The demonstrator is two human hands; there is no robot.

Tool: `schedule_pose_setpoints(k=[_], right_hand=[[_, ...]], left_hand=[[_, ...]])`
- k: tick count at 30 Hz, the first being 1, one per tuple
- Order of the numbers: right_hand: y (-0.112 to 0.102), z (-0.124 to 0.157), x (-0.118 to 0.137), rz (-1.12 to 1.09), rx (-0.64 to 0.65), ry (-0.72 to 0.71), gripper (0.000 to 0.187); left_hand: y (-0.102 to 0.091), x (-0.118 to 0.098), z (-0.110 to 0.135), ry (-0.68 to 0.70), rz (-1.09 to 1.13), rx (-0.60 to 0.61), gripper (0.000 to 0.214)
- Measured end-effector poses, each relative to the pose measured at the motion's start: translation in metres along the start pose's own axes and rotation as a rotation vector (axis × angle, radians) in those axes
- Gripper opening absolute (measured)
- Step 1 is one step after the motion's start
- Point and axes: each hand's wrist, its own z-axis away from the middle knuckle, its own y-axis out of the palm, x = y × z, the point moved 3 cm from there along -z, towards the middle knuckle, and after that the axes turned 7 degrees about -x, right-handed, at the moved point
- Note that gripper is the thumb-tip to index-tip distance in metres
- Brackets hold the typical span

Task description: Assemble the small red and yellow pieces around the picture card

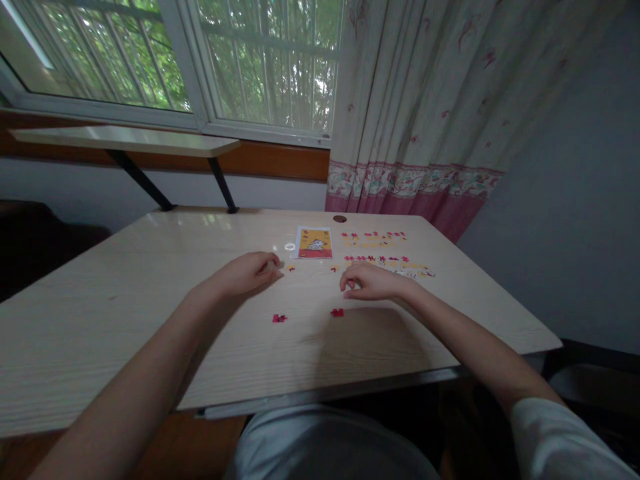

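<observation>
My left hand (250,272) rests on the light wooden table (125,313), fingers curled, beside a small orange puzzle piece (290,268). My right hand (367,280) lies to the right with its fingers pinched together; what they hold is hidden. Two red pieces lie in front of the hands, one (279,319) on the left and one (337,312) on the right. Behind the hands lies a picture card (315,242) with an orange and red image. Rows of red and orange puzzle pieces (380,257) spread to its right.
A round cable hole (339,219) sits at the table's far edge. A narrow shelf (125,139) on black brackets runs under the window. A flowered curtain (425,113) hangs at the back right, next to a grey wall.
</observation>
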Motion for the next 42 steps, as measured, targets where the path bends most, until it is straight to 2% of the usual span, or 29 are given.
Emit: schedule_pose_setpoints(k=[3,6,23,42], right_hand=[[-0.003,-0.001,-0.006,0.146,-0.119,0.058,0.022],[-0.003,-0.001,-0.011,0.252,-0.164,0.102,0.029],[0.008,-0.003,-0.017,0.296,-0.111,0.172,0.038],[0.008,-0.003,-0.014,0.308,-0.113,0.177,0.037]], left_hand=[[0.001,-0.001,-0.001,0.05,-0.026,-0.013,0.039],[0.003,-0.001,-0.002,0.071,-0.045,0.006,0.038],[0.012,0.001,-0.004,0.154,-0.071,0.074,0.042],[0.014,0.008,-0.005,0.09,-0.099,0.033,0.038]])
